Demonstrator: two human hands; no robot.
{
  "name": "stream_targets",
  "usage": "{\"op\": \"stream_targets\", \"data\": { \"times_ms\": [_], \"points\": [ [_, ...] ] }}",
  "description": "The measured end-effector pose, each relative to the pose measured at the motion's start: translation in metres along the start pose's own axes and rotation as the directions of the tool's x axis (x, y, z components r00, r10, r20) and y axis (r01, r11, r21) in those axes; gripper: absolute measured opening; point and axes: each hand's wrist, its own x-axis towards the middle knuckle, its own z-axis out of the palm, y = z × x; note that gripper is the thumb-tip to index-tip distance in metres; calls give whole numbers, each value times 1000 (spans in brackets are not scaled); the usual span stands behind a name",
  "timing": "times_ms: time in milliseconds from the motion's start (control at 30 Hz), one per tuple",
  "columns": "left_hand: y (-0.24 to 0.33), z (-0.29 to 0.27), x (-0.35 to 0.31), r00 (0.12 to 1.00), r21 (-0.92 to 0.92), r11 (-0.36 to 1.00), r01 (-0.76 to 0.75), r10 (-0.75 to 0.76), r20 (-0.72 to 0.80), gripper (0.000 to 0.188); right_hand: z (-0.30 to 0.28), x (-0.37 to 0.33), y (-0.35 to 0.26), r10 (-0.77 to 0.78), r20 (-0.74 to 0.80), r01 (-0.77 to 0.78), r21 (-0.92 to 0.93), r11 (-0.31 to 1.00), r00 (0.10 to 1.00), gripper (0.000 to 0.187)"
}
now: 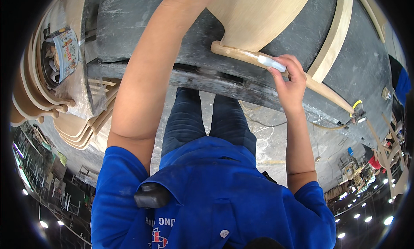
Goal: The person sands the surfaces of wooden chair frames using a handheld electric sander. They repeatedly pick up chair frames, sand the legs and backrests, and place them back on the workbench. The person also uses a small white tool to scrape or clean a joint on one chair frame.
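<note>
My right hand [291, 80] pinches a small whitish, semi-clear oblong piece [271, 64] between thumb and fingers; its exact kind I cannot make out. That piece rests against a long, round-ended wooden rail [235, 52] of a chair-like frame. A broad, pale curved wooden panel [263, 16] joins the rail, and a curved wooden bar [332, 37] meets it farther right. The frame lies on a dark grey, scuffed worktable [129, 20]. My left forearm [151, 63] reaches over the table past the upper edge, so the left hand is out of sight.
Curved wooden parts [32, 85] are stacked at the left, beside a cut-open printed container [64, 55] with scraps inside. A yellow-ringed hose fitting [357, 111] is at the table's right edge, with a hose [325, 127] along it. Wooden chair frames [388, 149] stand far right.
</note>
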Motion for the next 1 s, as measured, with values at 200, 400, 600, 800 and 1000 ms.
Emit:
{"op": "stream_targets", "data": {
  "times_ms": [200,400,600,800,1000],
  "points": [
    [0,1,-1,1000,27,1000,9,-9,12,39,1,0,4,-1,14,0,19,1000,1000,20],
    [1,1,-2,999,41,999,19,-20,25,40,3,3,1,-44,0,44,-40,998,999,19],
    [1,3,-3,999,28,999,19,-20,29,41,3,3,2,-60,7,60,-30,998,998,19],
    [1,4,-4,998,32,998,46,-47,36,42,0,0,3,10,17,-10,-27,1000,1000,20],
    [0,5,-5,999,61,998,32,-35,41,42,-2,-2,7,0,10,0,-34,999,1000,21]
  ]
}}
